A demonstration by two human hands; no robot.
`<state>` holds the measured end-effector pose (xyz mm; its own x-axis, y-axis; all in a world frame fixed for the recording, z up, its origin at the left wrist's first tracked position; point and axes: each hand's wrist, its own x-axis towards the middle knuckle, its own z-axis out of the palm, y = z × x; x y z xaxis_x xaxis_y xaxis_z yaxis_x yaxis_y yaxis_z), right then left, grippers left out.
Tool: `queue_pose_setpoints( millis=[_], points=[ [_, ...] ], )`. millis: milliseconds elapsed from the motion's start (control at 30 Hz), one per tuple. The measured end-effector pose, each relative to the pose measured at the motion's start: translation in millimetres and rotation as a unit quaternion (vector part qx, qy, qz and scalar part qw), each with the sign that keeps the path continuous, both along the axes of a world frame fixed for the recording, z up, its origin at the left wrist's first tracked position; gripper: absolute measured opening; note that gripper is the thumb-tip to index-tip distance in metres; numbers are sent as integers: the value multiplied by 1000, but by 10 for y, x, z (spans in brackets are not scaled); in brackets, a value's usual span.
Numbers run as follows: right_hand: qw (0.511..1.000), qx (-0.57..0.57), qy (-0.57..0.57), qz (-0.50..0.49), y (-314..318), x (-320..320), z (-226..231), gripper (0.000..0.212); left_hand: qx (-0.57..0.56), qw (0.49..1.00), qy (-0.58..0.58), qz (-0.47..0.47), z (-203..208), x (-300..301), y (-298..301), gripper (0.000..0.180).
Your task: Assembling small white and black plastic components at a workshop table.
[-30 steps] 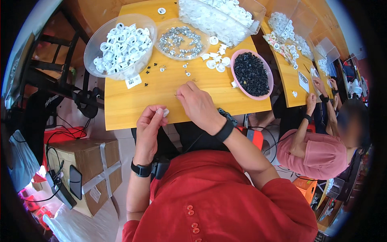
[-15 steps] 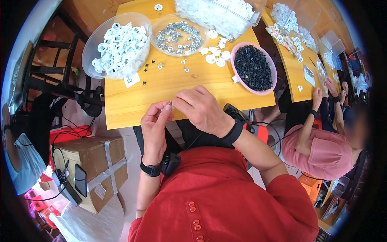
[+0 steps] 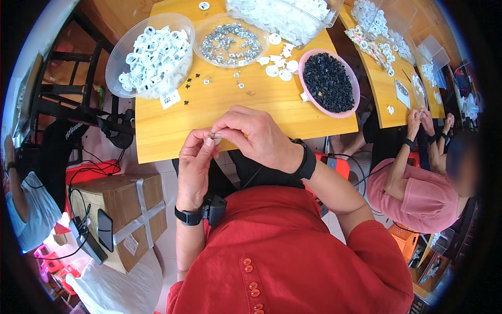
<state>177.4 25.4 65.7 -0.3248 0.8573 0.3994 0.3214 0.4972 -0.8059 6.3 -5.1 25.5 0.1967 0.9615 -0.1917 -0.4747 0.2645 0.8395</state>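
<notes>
My left hand (image 3: 196,162) and my right hand (image 3: 256,137) meet at the table's front edge. Both are closed, fingertips pinched around something tiny and pale that I cannot make out. Beyond them on the yellow wooden table (image 3: 172,128) lie a few small black pieces (image 3: 186,102) and small metal pieces (image 3: 240,85). A clear round tub (image 3: 117,86) of white plastic parts stands at the far left. Beside it a shallow clear dish (image 3: 201,60) holds small metal parts. To the right sits a pink basin (image 3: 355,94) full of small black pieces.
Loose white plastic pieces (image 3: 285,74) lie beside the pink basin. A clear bin (image 3: 334,15) of whitish parts stands at the back. On the right, a person in pink (image 3: 418,196) works at another table. A taped cardboard box (image 3: 125,201) with a phone (image 3: 105,230) stands at left.
Both hands have shifted slightly left together, still pinched at the fingertips. On the right, the co-worker's hands have come closer together.
</notes>
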Motion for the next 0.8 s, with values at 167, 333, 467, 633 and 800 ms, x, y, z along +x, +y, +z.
queue_pose_setpoints(
  millis=[167, 333, 467, 633, 800],
  points=[
    [999, 21, -11, 43, 57, 3, 7, 6, 13, 1000, 20, -9, 17, -60, -2, 14],
    [997, 9, -6, 72, 92, -22, 40, 7, 22, 999, 26, -19, 53, -92, 7, 15],
    [998, -24, -6, 62, 74, -43, 75, 7, 8, 999, 29, -15, 64, -88, -8, 13],
    [957, -266, 108, 37, 56, -10, -118, 14, 60, 984, 144, 91, 181, 54, -8, 13],
    [919, -368, 134, 44, 69, 16, -15, 18, 281, 833, 460, 127, 230, 65, 5, 18]
  ],
)
